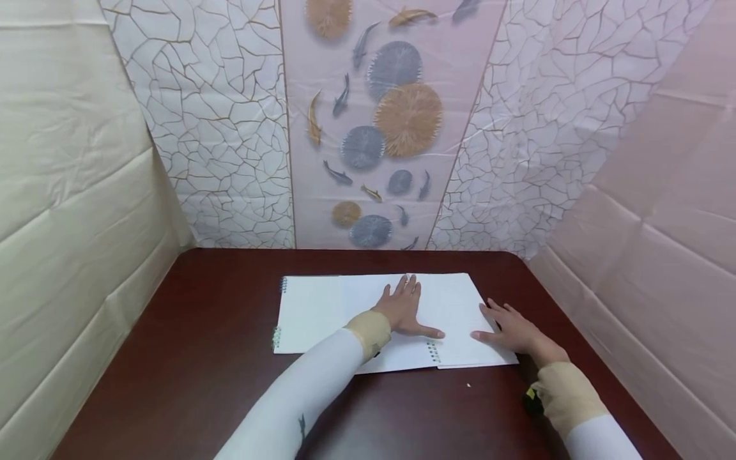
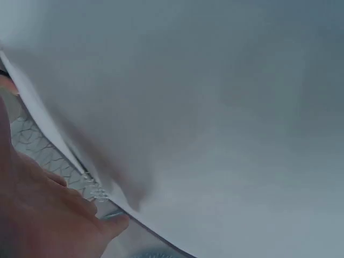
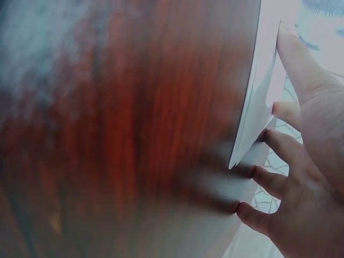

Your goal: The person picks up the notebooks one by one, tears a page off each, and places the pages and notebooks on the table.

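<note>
A white-paged spiral notebook (image 1: 466, 353) lies spread open on the dark table, its coil running between the two pages. My left hand (image 1: 402, 311) rests near the coil, fingers spread, thumb out over the right page. At the outer edge of the right page, my right hand (image 1: 514, 329) has its thumb and forefinger on the paper. In the right wrist view that right hand (image 3: 306, 145) shows spread fingers, some touching the tabletop beside the page corner. The left wrist view shows the left hand (image 2: 48, 209) with the thumb stretched out beside the coil.
Another white spiral pad (image 1: 307, 319), coiled along its left side, lies partly beneath the open notebook's left page. A tiny pale scrap (image 1: 468, 385) sits on the reddish-brown table (image 1: 190, 358) in front. Fabric-covered walls surround the table's back and sides.
</note>
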Tool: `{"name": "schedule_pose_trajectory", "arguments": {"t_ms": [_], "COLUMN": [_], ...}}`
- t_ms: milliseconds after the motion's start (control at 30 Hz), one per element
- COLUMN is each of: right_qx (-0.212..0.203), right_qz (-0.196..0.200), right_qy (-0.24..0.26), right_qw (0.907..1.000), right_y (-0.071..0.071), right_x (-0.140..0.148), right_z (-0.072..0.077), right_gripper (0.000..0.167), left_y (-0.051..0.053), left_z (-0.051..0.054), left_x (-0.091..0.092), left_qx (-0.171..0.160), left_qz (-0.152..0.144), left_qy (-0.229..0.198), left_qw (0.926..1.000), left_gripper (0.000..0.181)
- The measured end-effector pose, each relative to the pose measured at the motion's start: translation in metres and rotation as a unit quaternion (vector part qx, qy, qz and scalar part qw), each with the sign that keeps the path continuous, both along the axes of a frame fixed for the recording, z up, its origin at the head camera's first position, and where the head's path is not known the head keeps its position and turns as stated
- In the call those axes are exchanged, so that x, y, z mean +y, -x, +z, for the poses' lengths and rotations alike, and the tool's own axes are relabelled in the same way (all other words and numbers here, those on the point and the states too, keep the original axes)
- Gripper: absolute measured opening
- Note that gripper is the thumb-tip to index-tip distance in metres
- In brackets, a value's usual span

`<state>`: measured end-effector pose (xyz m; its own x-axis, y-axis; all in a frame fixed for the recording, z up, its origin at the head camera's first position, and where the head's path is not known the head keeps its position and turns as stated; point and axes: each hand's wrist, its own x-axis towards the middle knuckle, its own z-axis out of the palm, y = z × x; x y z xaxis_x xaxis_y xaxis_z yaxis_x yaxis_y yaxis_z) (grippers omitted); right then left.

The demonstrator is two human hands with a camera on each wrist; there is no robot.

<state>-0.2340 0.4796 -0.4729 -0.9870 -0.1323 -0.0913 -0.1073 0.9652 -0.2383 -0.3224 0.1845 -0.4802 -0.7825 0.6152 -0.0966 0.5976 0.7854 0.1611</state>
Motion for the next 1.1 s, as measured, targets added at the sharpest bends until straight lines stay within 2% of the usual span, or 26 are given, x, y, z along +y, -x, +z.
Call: {"name": "schedule_pose_trajectory", "arguments": {"t_ms": [33,133,233,367,467,600,733,833,967,1100], "right_qx": [-0.001,0.0,-0.001,-0.009,-0.009,0.011,0.013,-0.016,-0.045,-0.037], "right_qz": [-0.001,-0.004,-0.001,0.004,-0.019,-0.063,-0.071,-0.071,-0.077,-0.077], "right_qy": [0.0,-0.002,0.001,0.016,0.024,0.019,0.012,0.008,-0.008,-0.019], "right_qw": [1.0,1.0,1.0,0.9998,0.9995,0.9978,0.9973,0.9973,0.996,0.9961], "right_y": [0.0,0.002,0.005,0.009,0.017,0.037,0.057,0.067,0.073,0.075], "right_x": [-0.001,-0.002,-0.005,-0.005,-0.008,-0.013,-0.014,-0.015,-0.019,-0.025], "right_z": [0.0,-0.001,0.0,0.009,0.019,0.023,0.017,0.009,0.002,-0.003], "right_gripper": [0.099,0.1,0.099,0.087,0.081,0.084,0.088,0.089,0.087,0.082], "left_y": [0.005,0.012,0.014,0.013,0.013,0.015,0.019,0.022,0.024,0.023], "left_z": [-0.007,-0.013,-0.013,-0.012,-0.015,-0.026,-0.037,-0.041,-0.043,-0.041], "left_x": [0.001,0.0,-0.003,-0.002,-0.001,0.002,0.008,0.011,0.012,0.009], "left_qx": [0.003,0.02,0.034,0.043,0.047,0.039,0.033,0.03,0.02,0.022], "left_qz": [0.005,0.019,0.021,0.013,0.011,0.014,0.019,0.02,0.025,0.029], "left_qy": [0.002,0.012,0.021,0.039,0.045,0.029,0.013,0.01,0.01,0.008], "left_qw": [1.0,0.9996,0.999,0.9982,0.9978,0.9987,0.9992,0.9993,0.9994,0.9993], "left_gripper": [0.14,0.14,0.141,0.14,0.136,0.134,0.135,0.136,0.138,0.136]}}
